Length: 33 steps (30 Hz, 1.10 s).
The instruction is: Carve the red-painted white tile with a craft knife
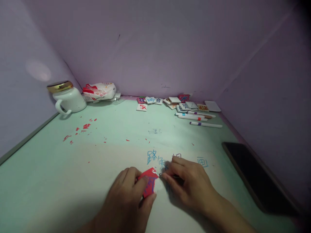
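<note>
My left hand (pixel 126 197) pinches a small red tile (pixel 149 181) with purple marks against the pale green tabletop (pixel 73 181), near its front edge. My right hand (pixel 189 184) is closed around a thin dark tool whose tip (pixel 160 174) touches the tile's upper right edge. Much of the tool is hidden under my fingers. Blue handwritten characters (pixel 155 158) are drawn on the table just beyond both hands.
Red scraps (pixel 84 127) lie scattered at the left. A white mug with a gold lid (pixel 66 97) and a plastic packet (pixel 99 91) stand at the back left. Several tiles (pixel 175 103) and marker pens (pixel 199 118) lie at the back. A dark phone (pixel 252 176) rests at the right.
</note>
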Available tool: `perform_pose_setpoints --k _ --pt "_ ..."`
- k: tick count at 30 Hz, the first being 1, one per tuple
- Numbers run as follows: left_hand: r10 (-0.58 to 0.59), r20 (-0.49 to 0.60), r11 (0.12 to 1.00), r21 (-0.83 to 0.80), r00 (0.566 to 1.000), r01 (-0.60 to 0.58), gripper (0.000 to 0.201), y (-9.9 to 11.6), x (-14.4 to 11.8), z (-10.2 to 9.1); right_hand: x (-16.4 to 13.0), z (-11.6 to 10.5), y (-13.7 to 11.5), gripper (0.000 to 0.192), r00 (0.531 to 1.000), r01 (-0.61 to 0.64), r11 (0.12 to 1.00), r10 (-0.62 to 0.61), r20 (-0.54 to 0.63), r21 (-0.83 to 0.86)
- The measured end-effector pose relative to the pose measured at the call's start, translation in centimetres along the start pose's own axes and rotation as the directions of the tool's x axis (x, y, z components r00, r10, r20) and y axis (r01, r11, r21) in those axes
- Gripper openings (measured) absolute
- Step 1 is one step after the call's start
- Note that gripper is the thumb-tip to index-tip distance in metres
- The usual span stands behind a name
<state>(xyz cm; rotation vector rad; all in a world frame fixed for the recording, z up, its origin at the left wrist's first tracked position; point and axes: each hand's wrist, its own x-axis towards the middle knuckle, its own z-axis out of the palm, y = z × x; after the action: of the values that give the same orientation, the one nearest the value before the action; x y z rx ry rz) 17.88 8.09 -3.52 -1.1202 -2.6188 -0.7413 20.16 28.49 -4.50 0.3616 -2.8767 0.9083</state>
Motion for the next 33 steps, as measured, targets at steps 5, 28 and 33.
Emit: perform_pose_setpoints --k 5,28,33 --pt "0.005 0.004 0.999 0.032 1.0 -0.005 0.008 0.14 0.03 -0.05 -0.37 0.42 -0.26 0.027 0.999 -0.025 0.999 0.024 -0.039 -0.023" --pt "-0.023 0.014 0.999 0.045 1.0 0.023 0.008 0.46 0.34 -0.2 -0.57 -0.12 -0.21 0.028 0.999 -0.022 1.0 0.022 0.026 0.0" --pt "-0.027 0.014 0.999 0.046 1.0 0.026 0.009 0.44 0.36 -0.19 -0.53 -0.38 -0.35 0.025 1.0 -0.012 1.0 0.012 0.021 0.014"
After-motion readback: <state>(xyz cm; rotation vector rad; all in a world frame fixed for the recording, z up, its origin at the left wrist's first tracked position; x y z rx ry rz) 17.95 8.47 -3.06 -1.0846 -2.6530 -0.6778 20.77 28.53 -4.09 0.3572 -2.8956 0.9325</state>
